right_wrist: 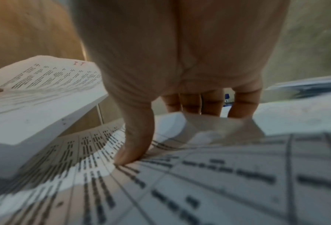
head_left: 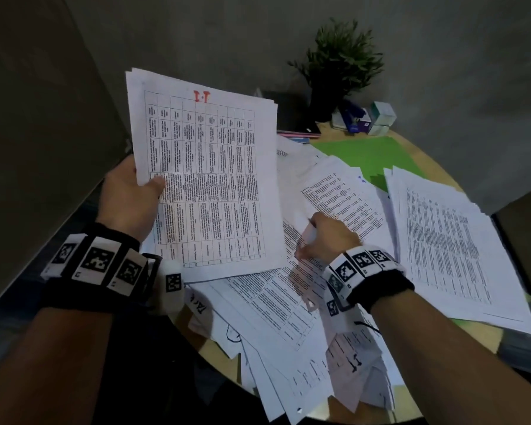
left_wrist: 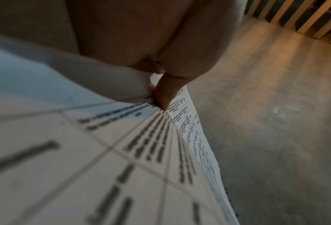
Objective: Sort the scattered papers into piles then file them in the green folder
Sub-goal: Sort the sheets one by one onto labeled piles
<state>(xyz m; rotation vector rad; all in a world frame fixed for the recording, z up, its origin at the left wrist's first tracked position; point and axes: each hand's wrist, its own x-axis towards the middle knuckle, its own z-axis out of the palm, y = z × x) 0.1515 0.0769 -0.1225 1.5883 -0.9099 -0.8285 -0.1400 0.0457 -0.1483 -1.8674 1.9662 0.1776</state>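
My left hand (head_left: 146,187) holds up a stack of table-printed sheets (head_left: 209,179) headed with a red "I.T", thumb on the front and fingers behind it; in the left wrist view the thumb (left_wrist: 166,94) pinches the stack (left_wrist: 122,152). My right hand (head_left: 308,240) is down on the scattered papers (head_left: 267,317) mid-table. Its thumb (right_wrist: 135,137) presses a table-printed sheet (right_wrist: 199,175) while the fingers curl behind that sheet's lifted edge. The green folder (head_left: 365,154) lies open at the back, partly covered by papers. A tidier pile (head_left: 442,250) lies on the right.
The round wooden table (head_left: 218,348) has loose sheets overhanging its near edge. At the back stand a potted plant (head_left: 341,62), a blue stapler (head_left: 354,116), small boxes (head_left: 382,116) and dark books (head_left: 295,124). A dark object (head_left: 524,228) sits beyond the right pile.
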